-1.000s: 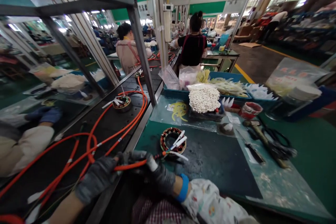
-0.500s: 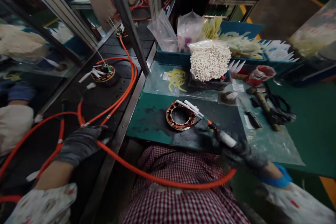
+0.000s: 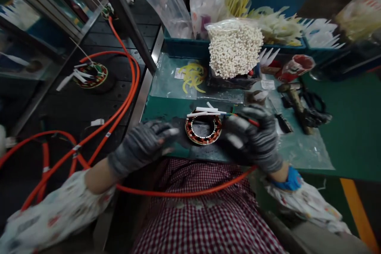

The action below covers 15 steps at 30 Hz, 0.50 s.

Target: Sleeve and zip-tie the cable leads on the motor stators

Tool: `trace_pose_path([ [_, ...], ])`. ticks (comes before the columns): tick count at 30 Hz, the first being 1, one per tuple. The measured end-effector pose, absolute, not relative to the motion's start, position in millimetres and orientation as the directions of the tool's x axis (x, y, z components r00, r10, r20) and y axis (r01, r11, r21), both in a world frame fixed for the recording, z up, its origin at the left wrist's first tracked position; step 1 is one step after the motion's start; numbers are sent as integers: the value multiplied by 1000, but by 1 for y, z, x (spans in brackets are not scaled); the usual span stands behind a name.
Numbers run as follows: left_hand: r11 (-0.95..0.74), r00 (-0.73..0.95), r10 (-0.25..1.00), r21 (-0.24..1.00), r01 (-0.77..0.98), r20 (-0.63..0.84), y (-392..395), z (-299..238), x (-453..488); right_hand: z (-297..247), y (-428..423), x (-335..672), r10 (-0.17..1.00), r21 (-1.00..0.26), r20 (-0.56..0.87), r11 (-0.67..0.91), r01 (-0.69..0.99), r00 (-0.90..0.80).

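head view: stator ring (image 3: 203, 130) lies flat on the dark mat (image 3: 178, 117) at the near edge of the green bench (image 3: 351, 135), between both gloved hands. copper windings around its rim, white sleeved leads (image 3: 206, 111) sticking out across its far side.

left hand (image 3: 143, 145) is just left of the ring, fingers loosely spread and pointing toward it, tips near the rim but apart from it as far as i can see. it holds nothing visible.

right hand (image 3: 253, 139) is just right of the ring, fingers curled around the end of the orange cable (image 3: 184, 192); a short red/orange bit shows above the knuckles. blurred, so can't tell how tight the grip is, or whether the glove touches the ring's right edge. cable runs from under that hand in a loop across the checked apron (image 3: 205, 222) and on to the left.

rest:
- second stator (image 3: 91, 75) with white leads sits on the black conveyor (image 3: 59, 107) to the left, well apart, orange cables looped around it.
- bag of small white parts (image 3: 235, 47) behind the ring, near the blue bins (image 3: 184, 47).
- clear bag with yellow pieces (image 3: 193, 76) flat on the bench, just beyond the mat.
- roll of red tape (image 3: 296, 66) and dark hand tools (image 3: 306, 107) to the right of the right hand.
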State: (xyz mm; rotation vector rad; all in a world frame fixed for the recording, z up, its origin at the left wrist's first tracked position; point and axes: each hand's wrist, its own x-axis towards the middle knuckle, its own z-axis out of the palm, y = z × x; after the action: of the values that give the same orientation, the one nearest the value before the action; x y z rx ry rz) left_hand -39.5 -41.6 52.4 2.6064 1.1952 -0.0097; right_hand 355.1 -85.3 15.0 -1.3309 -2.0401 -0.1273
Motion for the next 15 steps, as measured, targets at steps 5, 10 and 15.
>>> trace_pose_path([
  [5, -888, 893, 450, 108, 446, 10, -9, 47, 29, -12, -97, 308, 763, -271, 545, 554, 787, -349],
  [10, -895, 894, 444, 55, 442, 51, -24, 35, 30, -25, -82, 310, 797, -348, 455, 570, 744, -398],
  [15, -821, 821, 571, -2, 571, -6, -30, 53, 40, -16, -56, 341, 819, -451, 528, 496, 742, -226],
])
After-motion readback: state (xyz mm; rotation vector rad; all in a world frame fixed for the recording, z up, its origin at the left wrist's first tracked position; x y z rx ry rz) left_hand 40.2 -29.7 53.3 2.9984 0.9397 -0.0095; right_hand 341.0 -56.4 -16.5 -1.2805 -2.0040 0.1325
